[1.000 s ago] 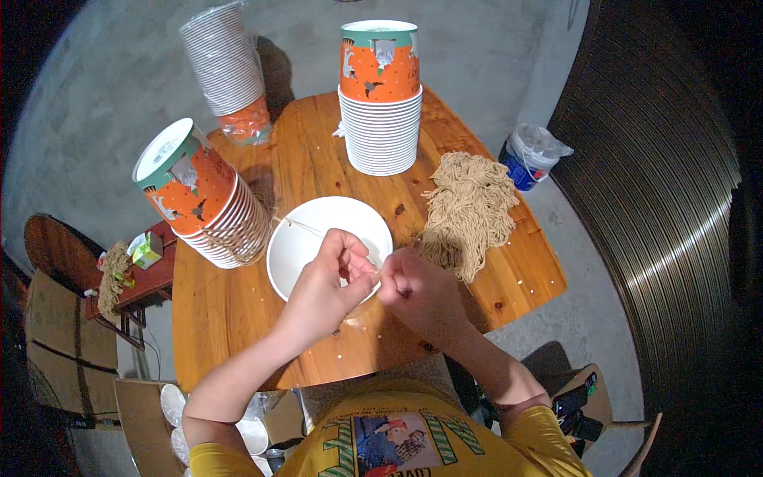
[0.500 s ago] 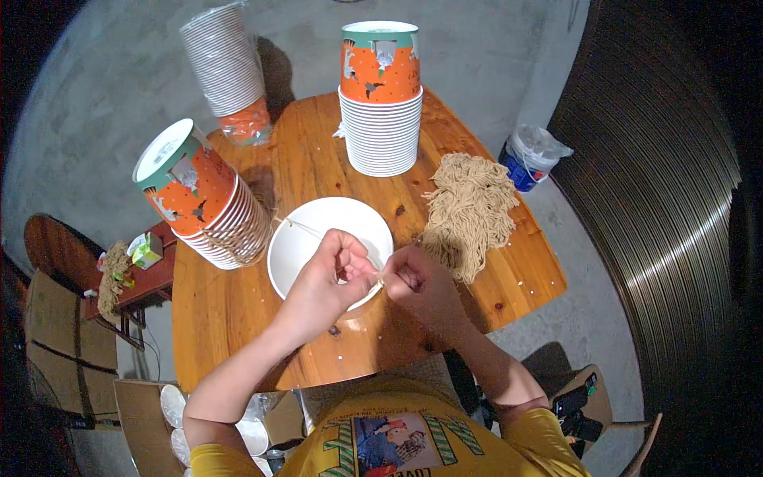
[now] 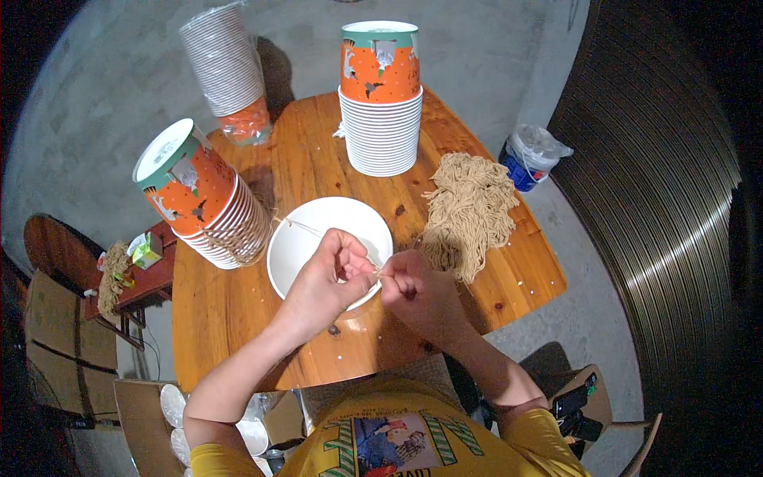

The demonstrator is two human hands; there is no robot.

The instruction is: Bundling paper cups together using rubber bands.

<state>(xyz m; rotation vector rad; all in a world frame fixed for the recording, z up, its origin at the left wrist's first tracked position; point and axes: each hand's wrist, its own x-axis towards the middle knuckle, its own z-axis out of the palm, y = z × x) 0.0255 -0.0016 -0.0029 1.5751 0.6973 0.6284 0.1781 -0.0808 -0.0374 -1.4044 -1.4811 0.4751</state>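
A white paper bowl (image 3: 306, 238) lies open on the wooden table (image 3: 238, 310). My left hand (image 3: 327, 278) is over the bowl's near rim, fingers pinched on a thin tan string (image 3: 302, 227) that runs across the bowl to its far-left rim. My right hand (image 3: 417, 292) is close beside it to the right, pinching the same string's end between the two hands. A heap of tan strings (image 3: 469, 211) lies on the table just right of my right hand.
A tilted stack of orange-and-white bowls (image 3: 203, 199) sits at the table's left, an upright stack (image 3: 381, 99) at the back. A wrapped stack of cups (image 3: 226, 71) stands behind. A small bucket (image 3: 528, 159) is on the floor right; cardboard boxes (image 3: 63, 342) at left.
My right hand has shifted slightly right, away from the left hand, drawing the string between them. The bowl and stacks have not moved.
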